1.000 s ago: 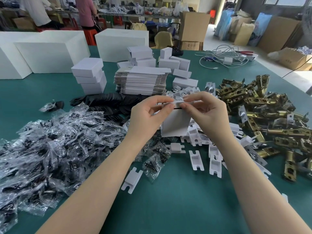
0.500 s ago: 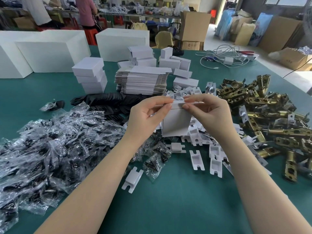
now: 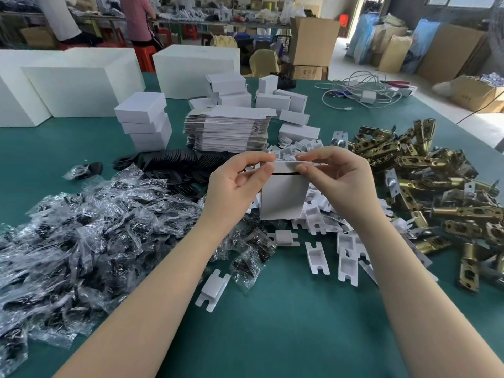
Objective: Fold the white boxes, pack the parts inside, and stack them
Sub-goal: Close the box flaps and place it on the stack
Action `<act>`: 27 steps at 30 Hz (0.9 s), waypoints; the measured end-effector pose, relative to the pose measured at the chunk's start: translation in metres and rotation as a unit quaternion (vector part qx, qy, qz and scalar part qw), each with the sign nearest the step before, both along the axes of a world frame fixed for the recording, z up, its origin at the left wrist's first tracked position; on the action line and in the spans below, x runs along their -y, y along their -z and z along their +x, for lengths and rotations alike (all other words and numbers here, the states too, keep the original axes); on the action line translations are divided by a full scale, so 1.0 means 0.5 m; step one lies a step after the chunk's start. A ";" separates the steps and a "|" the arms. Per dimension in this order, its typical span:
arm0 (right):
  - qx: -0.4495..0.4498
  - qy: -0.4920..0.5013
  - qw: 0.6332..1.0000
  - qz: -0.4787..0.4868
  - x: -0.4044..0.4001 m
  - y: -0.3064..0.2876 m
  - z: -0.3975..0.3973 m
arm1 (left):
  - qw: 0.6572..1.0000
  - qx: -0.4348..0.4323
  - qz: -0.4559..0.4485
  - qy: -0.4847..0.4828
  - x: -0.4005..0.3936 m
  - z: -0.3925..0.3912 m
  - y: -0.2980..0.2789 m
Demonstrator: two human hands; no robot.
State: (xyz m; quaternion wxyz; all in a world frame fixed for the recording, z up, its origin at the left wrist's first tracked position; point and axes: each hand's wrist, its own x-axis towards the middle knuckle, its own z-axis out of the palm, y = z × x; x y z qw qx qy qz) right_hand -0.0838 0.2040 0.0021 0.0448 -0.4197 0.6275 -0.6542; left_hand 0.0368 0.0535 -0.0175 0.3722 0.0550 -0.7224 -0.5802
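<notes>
Two hands work for me above the green bench point(image 3: 286, 323): my left hand point(image 3: 231, 184) and right hand point(image 3: 338, 178) both pinch the top flap of a small white box point(image 3: 283, 197), held upright over scattered white inserts point(image 3: 316, 257).

Plain white small box point(image 3: 283, 197), dark slit under its lid. Teal table cover point(image 3: 272, 323). At nine o'clock, clear glossy bags point(image 3: 81, 236) with black contents. At three o'clock, brass-gold latches point(image 3: 441, 186). At twelve o'clock, white flat cartons point(image 3: 229, 129), black pieces point(image 3: 169, 162) beneath. White plastic inserts point(image 3: 317, 257) at five o'clock.
</notes>
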 end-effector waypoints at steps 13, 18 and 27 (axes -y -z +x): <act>0.000 0.002 1.000 0.006 -0.002 -0.005 0.005 | 1.000 -0.003 -0.024 -0.008 -0.003 0.002 -0.002; -0.005 0.002 1.000 0.022 -0.004 -0.006 0.006 | 1.000 -0.005 -0.016 -0.002 -0.001 0.004 0.001; -0.016 -0.017 0.999 0.041 -0.011 -0.009 0.003 | 0.997 -0.023 -0.080 -0.004 0.007 0.007 0.009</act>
